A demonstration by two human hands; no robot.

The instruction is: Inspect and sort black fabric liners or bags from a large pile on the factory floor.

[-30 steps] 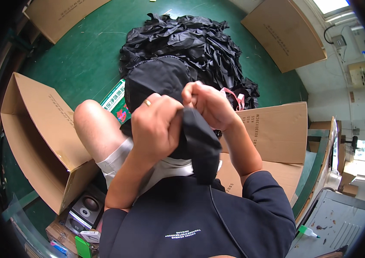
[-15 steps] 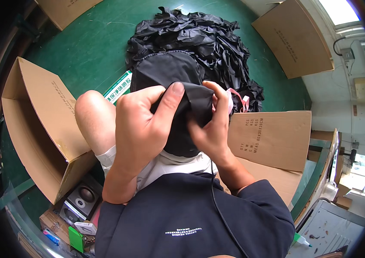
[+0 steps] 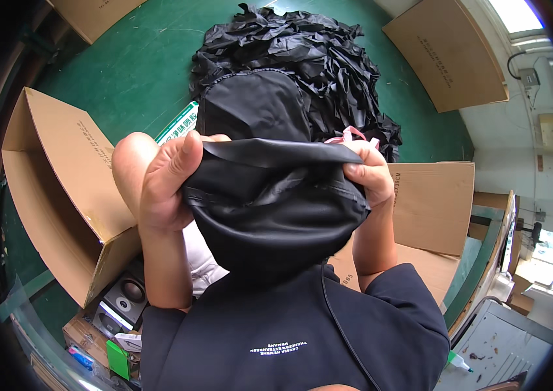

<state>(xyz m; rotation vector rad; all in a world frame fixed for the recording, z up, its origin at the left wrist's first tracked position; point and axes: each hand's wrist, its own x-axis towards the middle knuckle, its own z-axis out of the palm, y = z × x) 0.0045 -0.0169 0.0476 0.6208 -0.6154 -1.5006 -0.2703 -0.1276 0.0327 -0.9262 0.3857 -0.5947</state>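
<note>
A shiny black fabric cover [image 3: 276, 215] hangs stretched between my hands over my lap, baggy, with a folded hem along its upper edge and creases across its middle. My left hand [image 3: 169, 179] grips its left end, thumb raised, other fingers partly behind the cloth. The right end is pinched in my right hand [image 3: 373, 173], thumb on the front. Beyond it lies another black fabric piece [image 3: 254, 101] with a curved, gathered-looking edge. Pink strips [image 3: 356, 135] show just behind my right hand; what they belong to is hidden.
A heap of crumpled black fabric [image 3: 328, 65] covers the green floor [image 3: 127, 65] ahead. An open cardboard box [image 3: 71, 189] stands left, with another carton [image 3: 433, 208] by my right arm. A speaker-like device [image 3: 127, 293] sits lower left; a green-and-white box [image 3: 179, 127] lies by my knee.
My hands have moved apart, the left one leftward and the right one rightward. The black cover, bunched between them before, is now spread wide and raised.
</note>
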